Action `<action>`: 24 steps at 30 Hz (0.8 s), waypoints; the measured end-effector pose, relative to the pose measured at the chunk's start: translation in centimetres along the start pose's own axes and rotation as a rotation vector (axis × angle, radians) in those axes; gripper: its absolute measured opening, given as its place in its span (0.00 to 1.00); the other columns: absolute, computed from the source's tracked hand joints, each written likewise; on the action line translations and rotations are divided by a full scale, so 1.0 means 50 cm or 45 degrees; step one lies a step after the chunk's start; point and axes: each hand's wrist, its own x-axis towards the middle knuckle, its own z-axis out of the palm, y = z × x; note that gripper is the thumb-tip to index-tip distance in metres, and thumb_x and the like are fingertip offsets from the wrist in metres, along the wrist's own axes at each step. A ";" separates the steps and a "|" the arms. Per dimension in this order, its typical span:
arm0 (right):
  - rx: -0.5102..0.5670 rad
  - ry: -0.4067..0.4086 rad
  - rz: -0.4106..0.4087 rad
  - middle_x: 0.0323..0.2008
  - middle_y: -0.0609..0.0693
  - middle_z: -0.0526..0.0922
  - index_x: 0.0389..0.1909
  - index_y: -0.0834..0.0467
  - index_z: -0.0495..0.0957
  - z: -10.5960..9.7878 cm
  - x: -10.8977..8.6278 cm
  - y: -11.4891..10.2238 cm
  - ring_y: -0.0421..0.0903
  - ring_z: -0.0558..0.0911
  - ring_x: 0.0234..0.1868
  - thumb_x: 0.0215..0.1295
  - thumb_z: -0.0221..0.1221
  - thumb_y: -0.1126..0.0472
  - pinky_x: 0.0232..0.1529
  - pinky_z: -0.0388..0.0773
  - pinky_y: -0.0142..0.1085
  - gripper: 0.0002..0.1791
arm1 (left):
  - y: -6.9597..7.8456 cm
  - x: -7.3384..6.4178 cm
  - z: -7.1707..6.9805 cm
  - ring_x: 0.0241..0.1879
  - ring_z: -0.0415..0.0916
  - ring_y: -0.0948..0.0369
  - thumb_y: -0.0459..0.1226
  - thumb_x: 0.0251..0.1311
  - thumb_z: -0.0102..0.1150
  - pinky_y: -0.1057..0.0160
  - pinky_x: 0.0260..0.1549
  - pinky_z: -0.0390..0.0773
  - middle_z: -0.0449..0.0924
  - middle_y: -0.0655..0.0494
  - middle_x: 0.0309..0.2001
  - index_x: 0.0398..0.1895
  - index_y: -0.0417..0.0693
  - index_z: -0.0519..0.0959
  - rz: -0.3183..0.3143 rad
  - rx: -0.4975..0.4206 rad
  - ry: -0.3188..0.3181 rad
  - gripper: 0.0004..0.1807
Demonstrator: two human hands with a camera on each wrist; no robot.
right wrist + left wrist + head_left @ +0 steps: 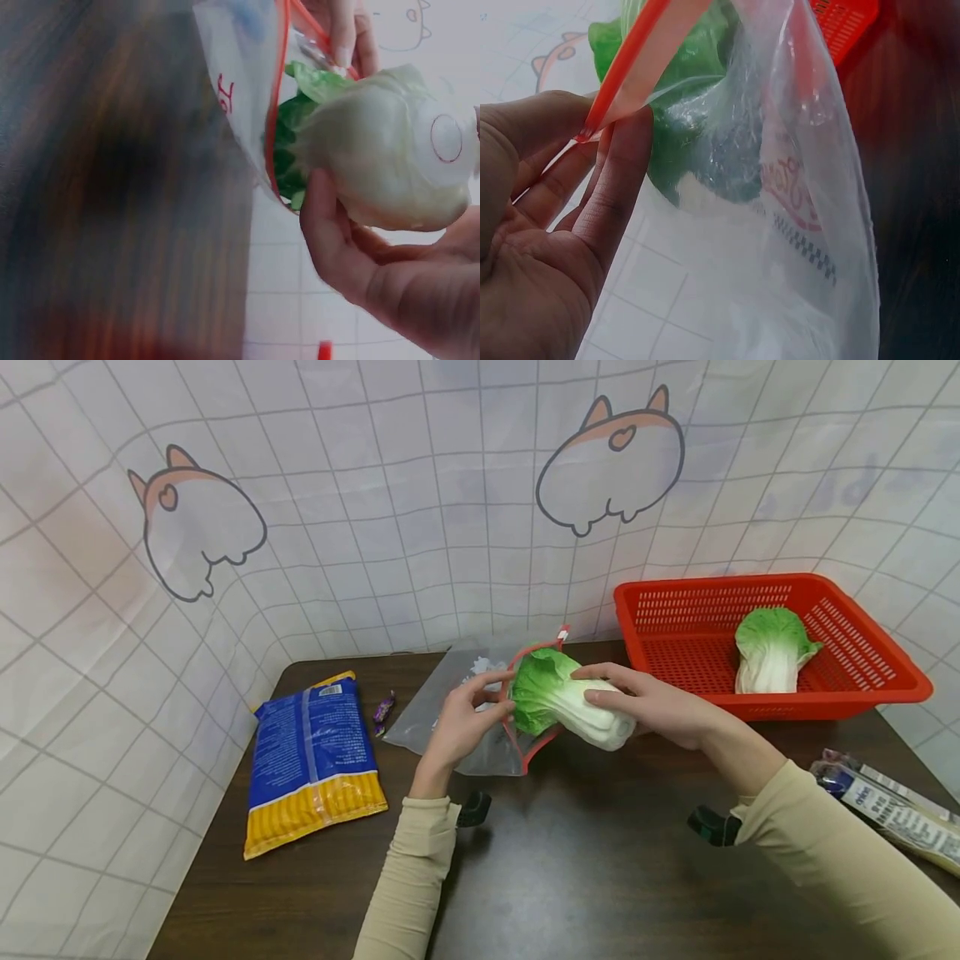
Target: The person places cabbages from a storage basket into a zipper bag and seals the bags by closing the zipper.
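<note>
My right hand (pixel 648 700) grips a green and white Chinese cabbage (pixel 585 706) around its pale stem end. The cabbage's leafy end is inside the mouth of a clear zip bag (pixel 442 714) with a red zip edge. With thumb and fingers, my left hand (pixel 467 714) pinches that red rim; the left wrist view shows the pinched edge (pixel 622 82) close up and green leaves behind the film. Seen from the right wrist, the cabbage's round white base (pixel 448 142) faces outward, and the fingers (pixel 330 225) curl along its side.
A red plastic basket (pixel 678 700) at the back right holds another cabbage (pixel 772 647). On the left lie a blue and yellow package (pixel 311 764) and a small purple wrapped item (pixel 383 712). A clear-wrapped packet (pixel 892 806) lies at the right edge. A white gridded cloth (pixel 390 485) hangs behind.
</note>
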 end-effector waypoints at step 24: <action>-0.621 0.640 -0.315 0.49 0.47 0.79 0.54 0.47 0.79 0.054 -0.014 0.001 0.48 0.74 0.33 0.61 0.65 0.44 0.31 0.72 0.39 0.22 | -0.058 0.019 -0.005 0.48 0.79 0.50 0.35 0.65 0.62 0.49 0.47 0.79 0.80 0.42 0.51 0.65 0.48 0.74 0.009 -0.008 0.095 0.24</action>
